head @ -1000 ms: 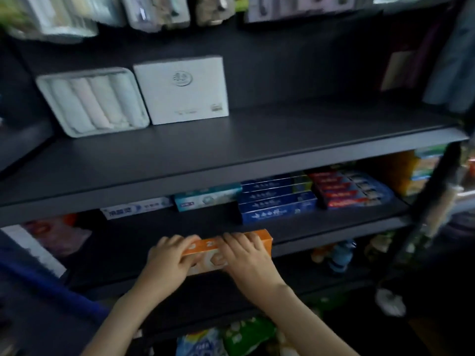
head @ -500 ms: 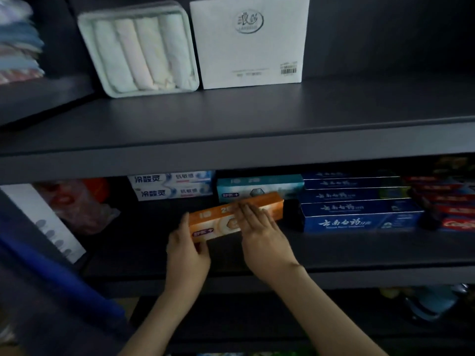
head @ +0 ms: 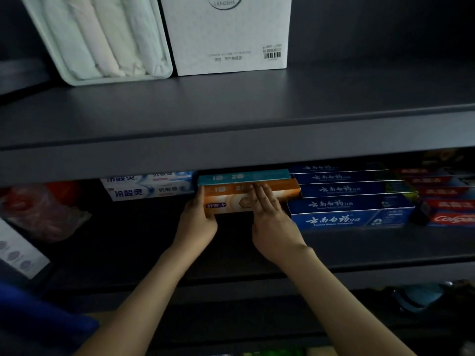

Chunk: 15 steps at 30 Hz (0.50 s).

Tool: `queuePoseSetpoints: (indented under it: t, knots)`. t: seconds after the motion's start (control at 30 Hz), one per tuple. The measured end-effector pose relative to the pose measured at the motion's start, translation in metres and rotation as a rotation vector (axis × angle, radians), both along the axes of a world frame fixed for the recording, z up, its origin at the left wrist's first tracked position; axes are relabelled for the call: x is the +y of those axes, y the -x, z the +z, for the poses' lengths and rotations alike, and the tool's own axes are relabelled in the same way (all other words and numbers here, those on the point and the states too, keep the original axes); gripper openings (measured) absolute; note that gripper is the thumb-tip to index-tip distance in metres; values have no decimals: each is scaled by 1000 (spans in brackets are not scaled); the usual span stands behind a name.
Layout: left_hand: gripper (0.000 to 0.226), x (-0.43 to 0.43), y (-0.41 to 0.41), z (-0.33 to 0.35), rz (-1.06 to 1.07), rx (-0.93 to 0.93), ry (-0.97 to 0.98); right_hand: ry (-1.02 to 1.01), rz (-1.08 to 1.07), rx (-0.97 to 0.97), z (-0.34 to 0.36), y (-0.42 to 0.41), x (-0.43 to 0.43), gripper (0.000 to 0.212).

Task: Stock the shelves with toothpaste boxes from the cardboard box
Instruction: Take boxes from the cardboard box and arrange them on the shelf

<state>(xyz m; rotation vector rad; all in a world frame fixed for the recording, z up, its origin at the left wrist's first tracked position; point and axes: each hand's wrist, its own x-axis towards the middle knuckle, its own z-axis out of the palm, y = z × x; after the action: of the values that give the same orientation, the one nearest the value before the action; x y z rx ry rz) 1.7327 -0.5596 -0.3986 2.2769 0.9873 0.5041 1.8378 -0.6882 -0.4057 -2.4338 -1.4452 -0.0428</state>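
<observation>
Orange toothpaste box (head: 231, 195) stood at the level of the middle shelf (head: 385, 242), directly in front of a teal box (head: 244, 176), with its right end just beside the stack of blue boxes (head: 352, 204). The upper shelf (head: 231, 155) overhung that row. It hid the rear of the row and cut off the tops of the teal box and of the white boxes (head: 146, 188) to its left. Poor light left the surface beneath the box black, so I could not tell whether it rested on the shelf or hung in your grasp. The red boxes (head: 449, 217) at the far right ran out of frame. A reddish bag (head: 38, 211) at the far left was too dim to identify. On the upper shelf, the towel pack (head: 102, 47) and the white carton (head: 228, 34) were cut off at the top edge.

Your left hand (head: 198, 222) gripped the left end of the box, thumb up along the end face, the other fingers hidden beneath. Your right hand (head: 272, 222) lay flat against the front face, its fingers (head: 259, 196) straight and close together, covering the middle of the print. Both forearms reached in from below, wrists apart.
</observation>
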Motion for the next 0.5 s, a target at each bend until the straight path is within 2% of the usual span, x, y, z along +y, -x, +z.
queuePoseSetpoints:
  t: [0.17,0.23,0.33,0.4,0.5]
  knots:
    - [76,-4,-2,4,41,7,34,-100,31,101,1,6,-1,74]
    - [78,-18,5,7,72,16,-42,-120,89,72,3,15,-10,70]
    - [72,-60,21,2,6,-16,-220,-184,150,6,-3,36,-36,64]
    - [62,-107,30,-7,-58,-80,-261,-294,101,-6,-9,51,-68,56]
    - [47,-196,43,-26,-226,-281,-206,-420,-15,24,-20,75,-147,44]
